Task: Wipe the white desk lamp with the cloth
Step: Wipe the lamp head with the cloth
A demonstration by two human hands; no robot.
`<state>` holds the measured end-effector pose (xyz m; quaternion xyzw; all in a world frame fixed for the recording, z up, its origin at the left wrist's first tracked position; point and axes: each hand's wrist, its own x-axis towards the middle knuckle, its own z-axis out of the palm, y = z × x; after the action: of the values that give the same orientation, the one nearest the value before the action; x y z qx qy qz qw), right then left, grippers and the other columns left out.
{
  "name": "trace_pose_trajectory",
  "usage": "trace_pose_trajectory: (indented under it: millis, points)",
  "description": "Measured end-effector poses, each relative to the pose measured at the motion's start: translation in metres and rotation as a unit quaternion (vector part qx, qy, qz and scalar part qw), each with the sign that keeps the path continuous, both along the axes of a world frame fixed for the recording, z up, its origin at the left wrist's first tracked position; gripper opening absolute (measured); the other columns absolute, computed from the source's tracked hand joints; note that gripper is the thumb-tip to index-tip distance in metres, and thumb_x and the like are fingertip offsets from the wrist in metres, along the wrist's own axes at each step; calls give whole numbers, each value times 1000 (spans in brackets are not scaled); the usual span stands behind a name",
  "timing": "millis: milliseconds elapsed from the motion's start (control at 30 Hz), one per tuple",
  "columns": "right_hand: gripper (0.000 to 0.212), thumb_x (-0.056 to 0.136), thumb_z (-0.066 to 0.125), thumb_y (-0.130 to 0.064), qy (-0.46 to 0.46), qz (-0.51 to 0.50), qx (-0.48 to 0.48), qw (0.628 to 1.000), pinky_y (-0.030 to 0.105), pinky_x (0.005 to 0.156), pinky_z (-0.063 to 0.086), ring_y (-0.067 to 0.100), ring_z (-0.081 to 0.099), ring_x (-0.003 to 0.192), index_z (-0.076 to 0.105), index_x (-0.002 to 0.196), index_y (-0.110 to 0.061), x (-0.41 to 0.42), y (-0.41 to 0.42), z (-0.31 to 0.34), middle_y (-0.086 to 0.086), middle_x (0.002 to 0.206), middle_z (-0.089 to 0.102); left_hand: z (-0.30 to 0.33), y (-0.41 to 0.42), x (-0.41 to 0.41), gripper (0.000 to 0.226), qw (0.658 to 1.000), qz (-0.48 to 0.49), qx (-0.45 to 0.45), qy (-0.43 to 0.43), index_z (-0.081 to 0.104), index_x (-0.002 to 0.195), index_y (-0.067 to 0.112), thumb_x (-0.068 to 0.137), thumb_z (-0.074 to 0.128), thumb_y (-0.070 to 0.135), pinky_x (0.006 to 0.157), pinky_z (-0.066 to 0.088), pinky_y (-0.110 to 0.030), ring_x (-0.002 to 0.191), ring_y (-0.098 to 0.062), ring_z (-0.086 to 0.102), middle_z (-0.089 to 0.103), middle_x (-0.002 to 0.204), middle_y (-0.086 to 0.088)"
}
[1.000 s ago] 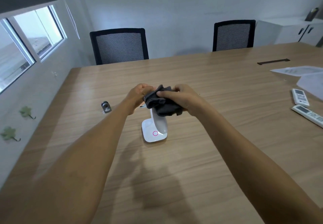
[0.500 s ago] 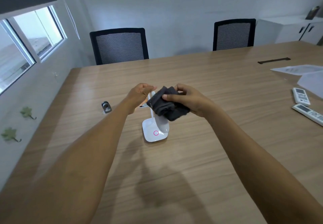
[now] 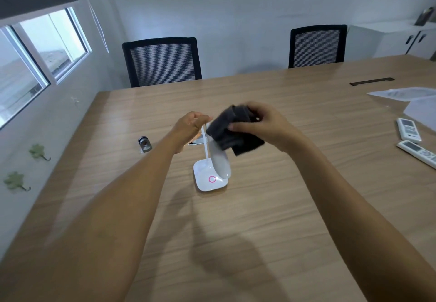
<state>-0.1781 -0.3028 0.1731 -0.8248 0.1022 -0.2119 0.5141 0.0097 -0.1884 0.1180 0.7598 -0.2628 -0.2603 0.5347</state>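
Note:
The white desk lamp (image 3: 207,179) stands on the wooden table (image 3: 259,231), its square base marked with a pink ring. Its thin neck rises to my left hand (image 3: 191,127), which pinches the top of the neck. The lamp head hangs down over the base, pale and oval. My right hand (image 3: 262,125) holds a dark grey cloth (image 3: 231,134), bunched, against the upper end of the lamp head. The cloth hides where the head joins the neck.
A small grey cylindrical object (image 3: 145,144) sits on the table left of the lamp. Two white remotes (image 3: 409,130) and loose papers (image 3: 405,94) lie at the right edge. Two black mesh chairs (image 3: 162,62) stand at the far side; a wall with windows runs along the left.
My right hand has moved right and slightly up with the cloth, uncovering more of the lamp head. My left hand has stayed on the neck.

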Motion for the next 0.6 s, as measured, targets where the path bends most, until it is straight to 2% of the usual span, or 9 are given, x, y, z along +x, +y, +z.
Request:
trace_pose_trajectory:
  millis: [67,133,200,267,333,467,600]
  points:
    - [30,69,75,-13,-48,-52,-150,986,22,78,46,9,58,86,68,98,-14,13,10,0,5,93,69,3,1,-1,29,1000,-17,8,0,57,77,23,61,63,46,80,41,-37,82,-18,42,49,84,-6]
    - [38,67,68,-11,-84,-31,-275,957,15,81,44,14,62,92,68,105,-15,17,21,-3,6,102,71,4,1,-1,27,1000,-7,-2,25,57,75,23,55,61,41,80,40,-37,84,-19,44,52,84,-4]
    - [39,65,64,-7,-103,17,-349,931,28,83,49,24,66,95,69,104,-12,11,28,-10,8,104,72,3,0,-1,34,1000,4,-10,22,60,92,19,65,66,39,81,44,-33,85,-18,52,59,91,-1]
    - [38,64,60,-1,-116,65,-387,912,34,83,46,24,64,96,70,100,-7,-2,31,-18,10,106,72,1,-1,-2,40,1000,8,-7,-12,60,105,15,76,67,42,78,45,-29,88,-16,54,60,100,-2]
    - [37,65,54,2,-122,102,-410,898,32,83,43,20,57,97,69,99,-4,-20,34,-29,12,108,71,-2,-1,-1,43,999,12,2,-31,60,111,14,80,67,42,74,44,-26,93,-17,54,60,106,-1]
    - [44,70,54,7,-149,107,-487,854,30,90,42,23,54,105,62,110,-9,-41,37,-45,13,119,67,-1,0,-1,41,999,11,12,-36,59,114,14,84,65,41,72,43,-23,95,-16,53,58,108,1]
    - [38,78,52,1,-168,19,-443,881,34,90,49,23,57,109,61,115,-5,-17,29,-32,15,120,66,3,2,-4,61,1000,10,0,-19,61,108,15,61,68,54,88,49,-35,98,-19,56,63,110,-4]
